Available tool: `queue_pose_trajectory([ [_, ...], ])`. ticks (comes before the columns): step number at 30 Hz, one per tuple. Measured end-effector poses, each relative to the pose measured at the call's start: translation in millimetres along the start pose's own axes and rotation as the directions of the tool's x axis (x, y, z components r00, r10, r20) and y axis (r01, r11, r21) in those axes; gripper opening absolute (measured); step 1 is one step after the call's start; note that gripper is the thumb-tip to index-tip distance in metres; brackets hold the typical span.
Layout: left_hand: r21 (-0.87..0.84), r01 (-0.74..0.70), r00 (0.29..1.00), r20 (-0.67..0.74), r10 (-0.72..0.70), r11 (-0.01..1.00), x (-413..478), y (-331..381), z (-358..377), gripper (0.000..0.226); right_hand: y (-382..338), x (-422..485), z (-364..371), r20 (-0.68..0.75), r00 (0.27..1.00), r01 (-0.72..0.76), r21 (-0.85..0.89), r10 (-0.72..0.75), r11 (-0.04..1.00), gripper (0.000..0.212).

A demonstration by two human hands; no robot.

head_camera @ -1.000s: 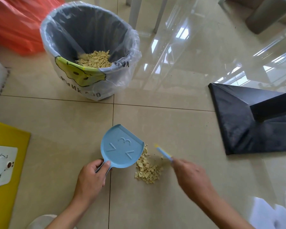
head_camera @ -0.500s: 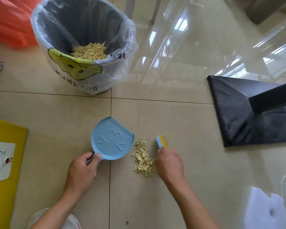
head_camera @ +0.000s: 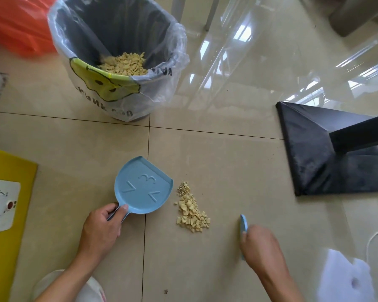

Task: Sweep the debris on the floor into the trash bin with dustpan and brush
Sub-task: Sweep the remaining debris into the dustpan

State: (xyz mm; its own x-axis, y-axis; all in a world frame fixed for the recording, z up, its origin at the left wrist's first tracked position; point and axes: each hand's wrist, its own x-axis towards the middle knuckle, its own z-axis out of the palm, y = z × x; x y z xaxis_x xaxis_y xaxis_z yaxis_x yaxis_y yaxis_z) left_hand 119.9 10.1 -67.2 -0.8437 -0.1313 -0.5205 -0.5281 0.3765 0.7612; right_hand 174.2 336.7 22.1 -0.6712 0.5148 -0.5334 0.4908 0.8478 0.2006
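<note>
A small pile of pale yellow debris [head_camera: 190, 210] lies on the beige tiled floor. Just left of it rests a light blue dustpan [head_camera: 143, 189], its open edge facing the pile; my left hand [head_camera: 102, 228] grips its handle. My right hand [head_camera: 261, 247] holds a small blue brush [head_camera: 243, 224] to the right of the pile, apart from it; its bristles are hidden. The trash bin [head_camera: 166, 90], lined with a clear bag, stands at the upper left and holds more of the same yellow debris [head_camera: 124, 64].
A black table base [head_camera: 327, 153] stands at the right. A yellow board with a white dial device [head_camera: 0, 203] lies at the left edge. An orange bag [head_camera: 15, 25] sits behind the bin. A tiny dark speck [head_camera: 165, 291] lies on the floor near me.
My right hand has drawn the brush away from the pile to the right. The pile has shifted slightly towards the dustpan. The dustpan and my left hand have hardly moved.
</note>
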Motion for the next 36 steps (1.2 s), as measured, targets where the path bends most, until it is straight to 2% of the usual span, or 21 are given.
queue_pose_trajectory([
  [2,-0.010,-0.001,1.000,-0.014,0.001,1.000,1.7,2.4,-1.0,0.047,-3.3,-9.6,15.3,0.106,0.994,-0.012,-0.016,0.013,1.000,0.027],
  [4,-0.017,0.001,1.000,-0.020,-0.001,1.000,3.6,3.5,-1.3,0.047,-20.3,-16.6,25.9,0.147,0.989,-0.019,0.051,0.011,0.999,0.023],
  [6,-0.042,0.015,1.000,-0.013,-0.015,0.999,3.9,3.6,-0.5,0.049,-47.4,-19.6,26.2,0.137,0.990,-0.009,0.139,-0.010,0.990,0.015],
  [9,-0.170,0.082,0.997,0.009,-0.082,0.982,-2.1,8.6,6.6,0.044,-90.4,-16.8,12.4,0.114,0.993,0.004,0.262,-0.035,0.965,0.018],
  [12,-0.269,0.145,0.989,0.047,-0.137,0.952,-9.3,10.4,13.5,0.034,-116.2,-13.4,-4.2,0.078,0.995,0.041,0.296,-0.067,0.954,0.013],
  [16,-0.276,0.132,0.991,0.064,-0.119,0.952,-9.4,5.4,15.5,0.034,-105.1,-12.6,-26.0,0.018,0.996,0.083,0.309,-0.093,0.947,0.028],
  [20,-0.288,0.117,0.993,0.036,-0.111,0.950,4.2,0.5,2.2,0.034,-73.3,-7.9,-34.2,-0.009,0.998,0.069,0.303,-0.070,0.950,0.027],
  [23,-0.282,0.107,0.994,0.036,-0.101,0.953,19.1,-4.3,-12.8,0.035,-54.4,-4.5,-33.7,-0.122,0.991,0.081,0.276,-0.049,0.958,0.027],
  [27,-0.228,0.098,0.995,0.006,-0.099,0.969,33.8,-6.6,-26.9,0.034,-71.9,-0.5,-34.7,-0.320,0.928,0.283,0.266,-0.193,0.921,0.018],
  [28,-0.230,0.097,0.995,-0.002,-0.100,0.968,36.0,-7.4,-28.6,0.035,-83.7,3.4,-34.1,-0.337,0.910,0.330,0.239,-0.241,0.913,0.026],
  [31,-0.215,0.089,0.996,0.005,-0.090,0.973,35.7,-8.4,-29.7,0.035,-114.3,17.5,-27.8,-0.295,0.892,0.401,0.160,-0.344,0.902,0.048],
  [36,-0.059,0.039,0.999,0.016,-0.038,0.997,21.6,-3.4,-23.7,0.040,-131.9,18.5,-11.2,-0.119,0.890,0.452,0.091,-0.440,0.888,0.061],
])
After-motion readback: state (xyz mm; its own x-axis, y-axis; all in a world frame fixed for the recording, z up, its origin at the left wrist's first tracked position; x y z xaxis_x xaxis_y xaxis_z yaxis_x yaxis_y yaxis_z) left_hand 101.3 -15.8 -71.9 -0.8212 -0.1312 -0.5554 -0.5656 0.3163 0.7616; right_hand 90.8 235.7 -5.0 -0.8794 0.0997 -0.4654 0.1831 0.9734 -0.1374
